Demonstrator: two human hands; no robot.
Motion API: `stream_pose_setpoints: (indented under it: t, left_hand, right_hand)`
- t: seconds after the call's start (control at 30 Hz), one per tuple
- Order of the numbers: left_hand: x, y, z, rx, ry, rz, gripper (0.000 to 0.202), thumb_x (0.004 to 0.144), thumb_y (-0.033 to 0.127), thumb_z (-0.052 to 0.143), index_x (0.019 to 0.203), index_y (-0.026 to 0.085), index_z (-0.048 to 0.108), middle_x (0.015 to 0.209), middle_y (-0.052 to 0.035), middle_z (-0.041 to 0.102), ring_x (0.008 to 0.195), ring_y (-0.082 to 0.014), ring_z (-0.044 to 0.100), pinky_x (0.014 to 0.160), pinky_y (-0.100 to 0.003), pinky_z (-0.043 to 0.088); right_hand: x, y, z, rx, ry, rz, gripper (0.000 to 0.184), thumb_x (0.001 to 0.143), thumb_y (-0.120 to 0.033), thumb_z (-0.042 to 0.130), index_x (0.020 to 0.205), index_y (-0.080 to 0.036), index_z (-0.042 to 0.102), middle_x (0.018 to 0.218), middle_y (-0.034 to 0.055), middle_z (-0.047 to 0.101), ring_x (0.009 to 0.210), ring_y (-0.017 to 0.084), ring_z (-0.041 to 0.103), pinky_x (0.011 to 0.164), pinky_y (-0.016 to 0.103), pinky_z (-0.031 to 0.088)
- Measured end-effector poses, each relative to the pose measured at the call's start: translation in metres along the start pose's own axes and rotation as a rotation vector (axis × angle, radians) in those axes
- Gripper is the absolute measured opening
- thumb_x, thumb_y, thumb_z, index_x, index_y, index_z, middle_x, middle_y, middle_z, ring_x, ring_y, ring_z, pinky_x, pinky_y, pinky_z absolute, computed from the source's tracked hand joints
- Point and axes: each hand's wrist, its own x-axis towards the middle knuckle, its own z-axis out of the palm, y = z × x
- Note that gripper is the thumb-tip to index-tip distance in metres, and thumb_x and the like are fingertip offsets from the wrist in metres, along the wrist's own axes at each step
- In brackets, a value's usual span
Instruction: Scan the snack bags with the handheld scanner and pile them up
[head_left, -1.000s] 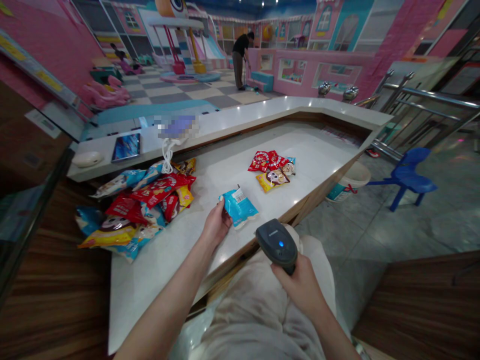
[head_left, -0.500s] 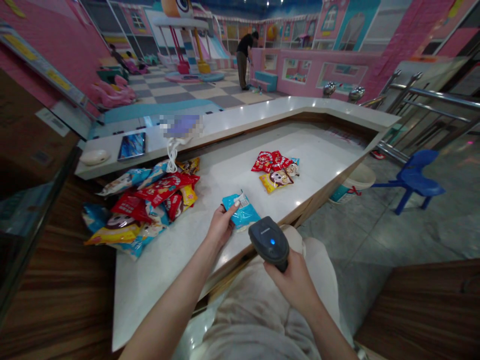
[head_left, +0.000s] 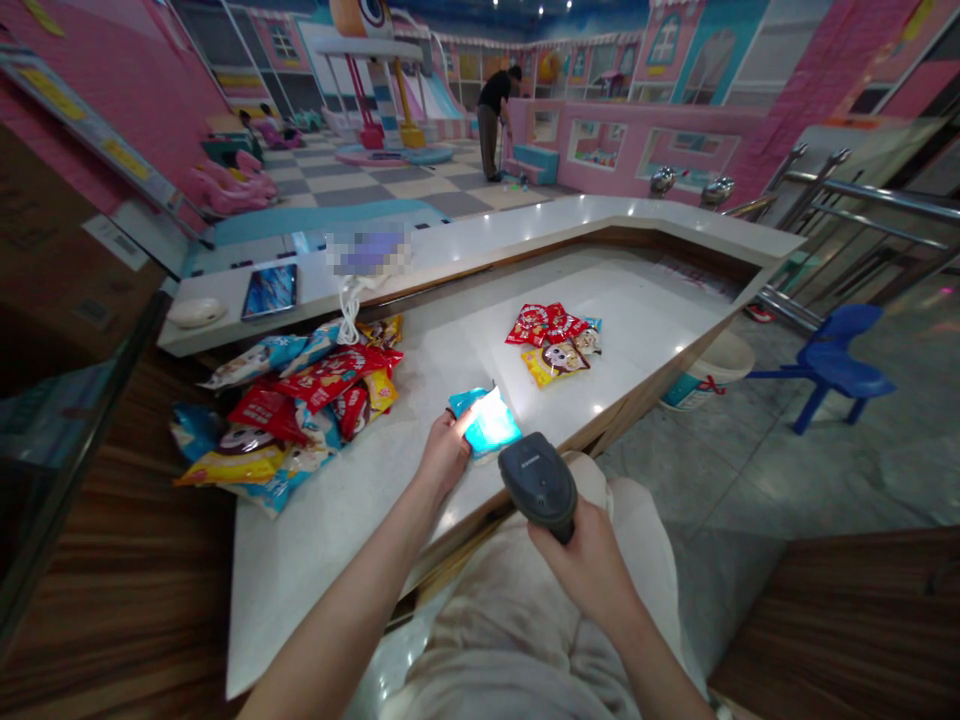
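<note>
My left hand (head_left: 445, 447) grips the left edge of a blue snack bag (head_left: 495, 432) just over the white desk (head_left: 337, 540). Bright light falls on the bag and washes out its label. In my right hand (head_left: 585, 550) is a dark grey barcode scanner (head_left: 538, 482), its head pointed at the bag from close by. Left of my left hand lies a heap of red, yellow and blue snack bags (head_left: 300, 410). Farther back on the desk is a smaller group of red, yellow and blue snack bags (head_left: 555, 340).
A raised ledge (head_left: 480, 245) runs along the desk's far side, bearing a phone (head_left: 270, 291), a white rounded object (head_left: 197, 312) and a white cable (head_left: 349, 310). To the right are a bucket (head_left: 705, 370) and a blue chair (head_left: 840, 355). A person (head_left: 493, 120) stands in the play area.
Bright light now shines on the blue snack bag, and the scanner's blue indicator light has gone out. Both hands stay nearly in place; the whole view has shifted slightly.
</note>
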Motion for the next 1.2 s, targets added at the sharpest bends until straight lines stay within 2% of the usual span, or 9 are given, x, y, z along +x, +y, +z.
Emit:
stream_pose_setpoints:
  t: [0.5,0.6,0.67,0.73,0.8,0.87,0.97,1.07,1.2]
  left_hand:
    - [0.003,0.007,0.003,0.029,0.005,-0.011,0.033,0.073,0.030,0.077,0.100,0.013,0.069,0.090,-0.0070,0.076,0.078,-0.0195,0.072,0.079,-0.034,0.059]
    - [0.018,0.014,0.017,0.250,-0.073,0.178,0.038,0.078,0.038,0.073,0.107,0.014,0.069,0.097,-0.0073,0.075,0.087,-0.0216,0.071,0.085,-0.035,0.056]
    - [0.035,0.017,0.032,0.490,-0.164,0.406,0.043,0.085,0.042,0.067,0.119,0.017,0.066,0.115,-0.0090,0.072,0.104,-0.0235,0.068,0.095,-0.038,0.052]
    - [0.056,0.016,0.049,0.741,-0.240,0.658,0.044,0.092,0.041,0.058,0.131,0.021,0.061,0.135,-0.0099,0.063,0.124,-0.0242,0.058,0.109,-0.041,0.042]
    - [0.077,0.008,0.065,0.987,-0.252,0.816,0.046,0.097,0.037,0.048,0.141,0.025,0.053,0.150,-0.0094,0.050,0.139,-0.0242,0.045,0.118,-0.044,0.029]
    - [0.094,-0.007,0.078,1.245,-0.227,0.792,0.054,0.098,0.037,0.046,0.150,0.027,0.041,0.160,-0.0088,0.037,0.148,-0.0276,0.031,0.121,-0.051,0.019]
    - [0.108,-0.032,0.089,1.544,-0.212,0.605,0.077,0.092,0.050,0.054,0.158,0.027,0.023,0.167,-0.0106,0.018,0.153,-0.0377,0.014,0.120,-0.060,0.013]
    - [0.117,-0.047,0.096,1.656,-0.232,0.583,0.086,0.089,0.059,0.052,0.160,0.024,0.017,0.167,-0.0131,0.012,0.153,-0.0407,0.010,0.121,-0.060,0.009]
    - [0.129,-0.044,0.104,1.673,-0.256,0.592,0.085,0.091,0.058,0.050,0.160,0.022,0.016,0.167,-0.0160,0.013,0.153,-0.0401,0.010,0.120,-0.062,0.007]
  right_hand:
    - [-0.010,0.015,-0.007,0.007,0.032,0.070,0.008,0.077,-0.019,0.061,0.082,-0.017,0.068,0.072,0.0016,0.069,0.069,0.021,0.064,0.063,0.025,0.046]
    - [-0.013,0.021,-0.013,-0.011,0.053,0.084,0.010,0.078,-0.022,0.061,0.081,-0.016,0.068,0.071,0.0020,0.070,0.068,0.021,0.063,0.062,0.026,0.046]
    - [-0.013,0.023,-0.016,-0.015,0.059,0.086,0.011,0.078,-0.024,0.061,0.081,-0.016,0.068,0.070,0.0021,0.070,0.066,0.020,0.062,0.061,0.026,0.045]
    - [-0.013,0.024,-0.017,-0.014,0.063,0.085,0.012,0.078,-0.025,0.060,0.079,-0.016,0.068,0.068,0.0020,0.069,0.065,0.020,0.062,0.059,0.025,0.045]
    - [-0.013,0.025,-0.017,-0.016,0.068,0.073,0.012,0.078,-0.025,0.060,0.079,-0.016,0.068,0.068,0.0022,0.070,0.066,0.021,0.063,0.059,0.026,0.046]
    - [-0.012,0.028,-0.018,-0.023,0.071,0.064,0.012,0.078,-0.026,0.060,0.079,-0.016,0.068,0.070,0.0028,0.071,0.068,0.022,0.064,0.061,0.026,0.047]
    - [-0.012,0.036,-0.019,-0.042,0.080,0.089,0.014,0.078,-0.027,0.060,0.079,-0.016,0.068,0.071,0.0035,0.071,0.068,0.023,0.065,0.062,0.027,0.048]
    - [-0.010,0.044,-0.020,-0.060,0.089,0.123,0.016,0.079,-0.029,0.060,0.079,-0.015,0.068,0.069,0.0041,0.071,0.066,0.023,0.065,0.061,0.028,0.048]
    - [-0.003,0.049,-0.016,-0.057,0.065,0.130,0.018,0.080,-0.031,0.059,0.078,-0.015,0.068,0.067,0.0042,0.069,0.064,0.023,0.064,0.058,0.028,0.047]
